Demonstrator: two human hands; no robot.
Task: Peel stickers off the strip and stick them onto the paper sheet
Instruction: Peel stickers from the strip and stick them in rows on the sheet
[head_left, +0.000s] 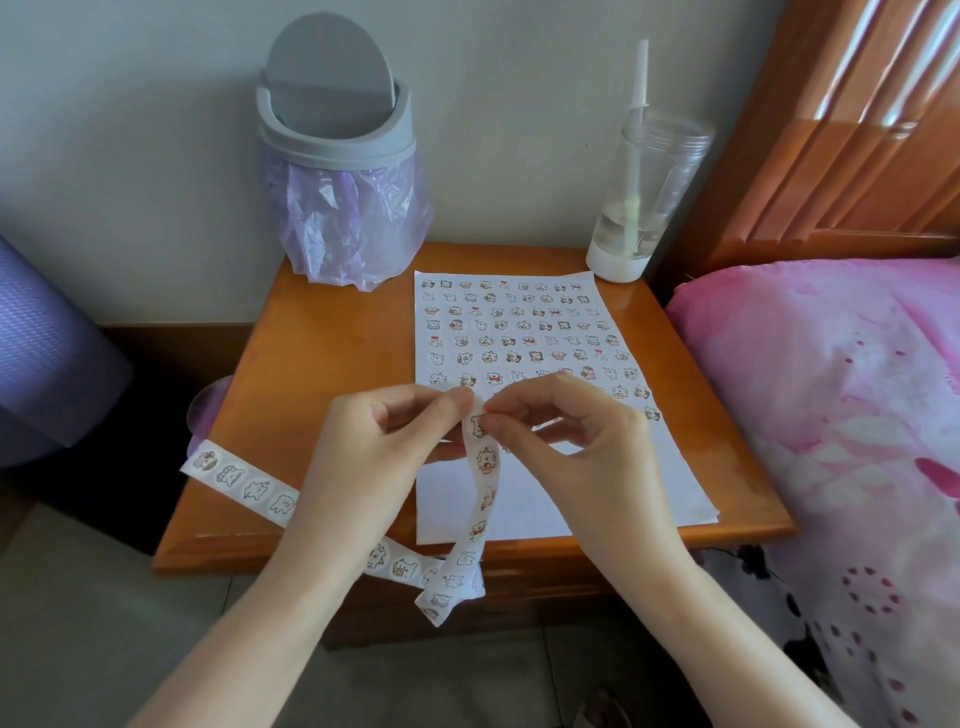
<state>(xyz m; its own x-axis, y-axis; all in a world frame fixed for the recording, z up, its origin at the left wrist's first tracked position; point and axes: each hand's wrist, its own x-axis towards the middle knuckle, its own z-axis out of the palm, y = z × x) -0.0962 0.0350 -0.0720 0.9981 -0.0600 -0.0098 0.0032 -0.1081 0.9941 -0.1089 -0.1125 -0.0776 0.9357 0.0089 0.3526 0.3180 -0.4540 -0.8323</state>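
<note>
**Task items.** The sheet (535, 509) lies flat on the tabletop (322, 364), long side running away from the person. The strip (485, 499) is held above the sheet's near half. From the hands it hangs down past the tabletop's front edge and loops. It then runs back left under the left forearm and ends beyond the tabletop's left edge.

**Hands.** The left hand (374, 441) grips the strip's upper end, its fingers (457, 397) curled round it. The right hand (566, 441) meets it there. Its fingers (506, 410) pinch at the edge of the top sticker (478, 423). Whether that sticker has lifted off the backing cannot be told.

**Progress.** Judged well advanced but incomplete.
- Done: the far part of the sheet carries close rows of stickers, edge to edge. The nearest row runs partly behind the hands, and one sticker sits at the sheet's right edge just below it.
- Left: the near part of the sheet, as far as visible, is blank. The strip carries stickers along all of its visible length.
- Step in hand: peeling the next sticker. Placement has not yet begun.

**Other items.** A lidded bin (337, 156) with a purple liner stands at the tabletop's back left. A clear cup (644, 197) with a straw stands at its back right, just beside the sheet's far corner. A bed (831, 415) adjoins on the right.
</note>
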